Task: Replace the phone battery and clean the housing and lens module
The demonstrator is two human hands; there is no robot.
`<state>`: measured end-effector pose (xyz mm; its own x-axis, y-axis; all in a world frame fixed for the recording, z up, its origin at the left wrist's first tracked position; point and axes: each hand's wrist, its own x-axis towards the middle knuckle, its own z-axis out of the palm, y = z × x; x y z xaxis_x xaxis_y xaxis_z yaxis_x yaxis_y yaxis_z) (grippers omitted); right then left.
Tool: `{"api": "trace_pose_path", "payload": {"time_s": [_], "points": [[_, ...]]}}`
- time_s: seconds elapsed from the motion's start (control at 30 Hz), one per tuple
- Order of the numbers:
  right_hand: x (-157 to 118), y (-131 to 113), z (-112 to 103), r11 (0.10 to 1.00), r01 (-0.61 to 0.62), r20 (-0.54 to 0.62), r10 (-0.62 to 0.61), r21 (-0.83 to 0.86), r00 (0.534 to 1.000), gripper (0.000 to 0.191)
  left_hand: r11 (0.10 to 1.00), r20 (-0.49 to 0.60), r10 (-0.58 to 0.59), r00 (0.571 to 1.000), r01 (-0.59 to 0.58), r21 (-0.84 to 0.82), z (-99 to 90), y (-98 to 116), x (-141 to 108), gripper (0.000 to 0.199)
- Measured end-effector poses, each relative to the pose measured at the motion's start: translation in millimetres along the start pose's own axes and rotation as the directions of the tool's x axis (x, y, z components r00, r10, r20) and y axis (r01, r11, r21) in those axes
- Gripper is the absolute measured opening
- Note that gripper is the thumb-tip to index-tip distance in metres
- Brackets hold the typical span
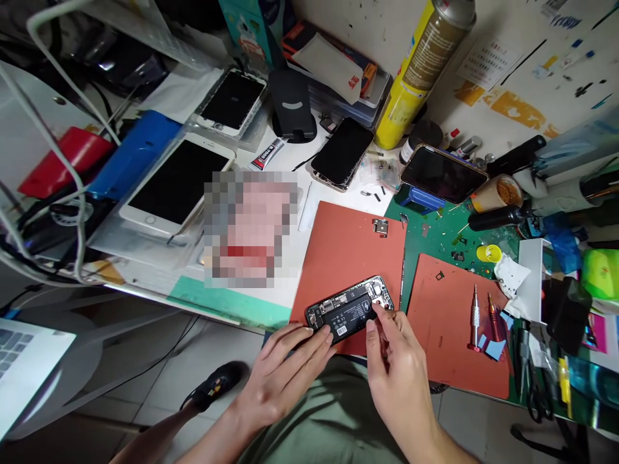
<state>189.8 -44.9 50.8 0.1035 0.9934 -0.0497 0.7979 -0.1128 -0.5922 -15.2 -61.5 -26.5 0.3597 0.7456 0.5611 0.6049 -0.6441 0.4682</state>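
Lower centre, left hand, grip unclenched, steadies opened black rectangular smartphone; right hand seemingly works inside, grip unclear from here, next move needing delicacy.

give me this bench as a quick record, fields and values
work piece: opened phone, black battery and circuit parts exposed
left grip: fingers along the opened phone's near edge
right grip: fingertips at its right end; anything pinched is too hidden to tell
under it: left reddish mat
right reddish mat: silver screwdriver, red screwdriver
back: yellow can
unreadable: pixelated patch
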Motion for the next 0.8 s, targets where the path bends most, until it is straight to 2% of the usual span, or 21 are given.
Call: {"api": "trace_pose_path", "payload": {"time_s": [0.13, 0.27, 0.53, 0.7, 0.8], "points": [[0, -4, 0, 0.990, -0.139, 0.041, 0.138, 0.025, 0.990, 0.043, 0.998, -0.011, 0.054, 0.998, -0.054, -0.018, -1.5, -1, 7, 0.038], [2, -2, 1, 0.968, -0.229, 0.060, 0.224, 0.101, 0.973, 0.043, 0.998, -0.025, 0.059, 0.998, -0.059, -0.024, 3.5, -3, 1, 0.037], [3, -1, 1, 0.950, -0.266, 0.021, 0.266, 0.166, 0.964, 0.046, 0.999, -0.064, 0.035, 0.997, -0.037, -0.030, 12.4, -6, -9, 0.041], [3, 0, 3, 0.889, -0.344, 0.028, 0.353, 0.303, 0.935, 0.051, 0.999, -0.063, 0.036, 0.997, -0.037, -0.025, 14.1, -8, -10, 0.040], [9, 1, 1, 0.870, -0.332, 0.046, 0.339, 0.364, 0.940, 0.050, 0.998, -0.056, 0.052, 0.997, -0.054, -0.031, 12.1, -9, -9, 0.038]]}}
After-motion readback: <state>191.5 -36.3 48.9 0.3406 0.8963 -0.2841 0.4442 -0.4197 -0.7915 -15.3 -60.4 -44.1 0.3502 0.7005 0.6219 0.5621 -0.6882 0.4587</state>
